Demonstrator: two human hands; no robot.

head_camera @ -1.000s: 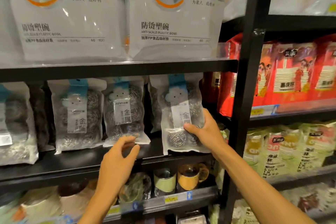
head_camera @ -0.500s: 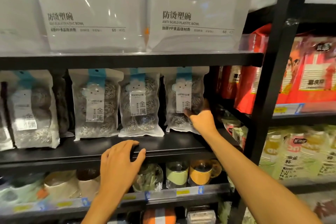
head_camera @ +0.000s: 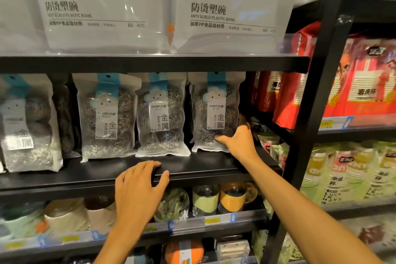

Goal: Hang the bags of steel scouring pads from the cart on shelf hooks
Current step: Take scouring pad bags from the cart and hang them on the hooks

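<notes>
Several clear bags of steel scouring pads with blue cloud labels hang in a row under a black shelf. The rightmost bag [head_camera: 216,111] hangs at the row's right end, and my right hand [head_camera: 236,141] grips its lower right corner. Left of it hang a second bag [head_camera: 161,118], a third bag [head_camera: 107,118] and a blurred bag [head_camera: 25,124] at the far left. My left hand [head_camera: 139,186] rests open on the front edge of the black shelf board [head_camera: 203,167] below the bags. The hooks and the cart are out of sight.
Large packs of plastic bowls [head_camera: 225,10] stand on the shelf above. Cups and mugs [head_camera: 233,197] fill the shelf below. A black upright post [head_camera: 317,100] divides this bay from red and green cup packs [head_camera: 364,83] on the right.
My right hand has pushed the rightmost bag back into line with the row and slid down to its lower corner. My left hand has dropped from the bags onto the shelf edge.
</notes>
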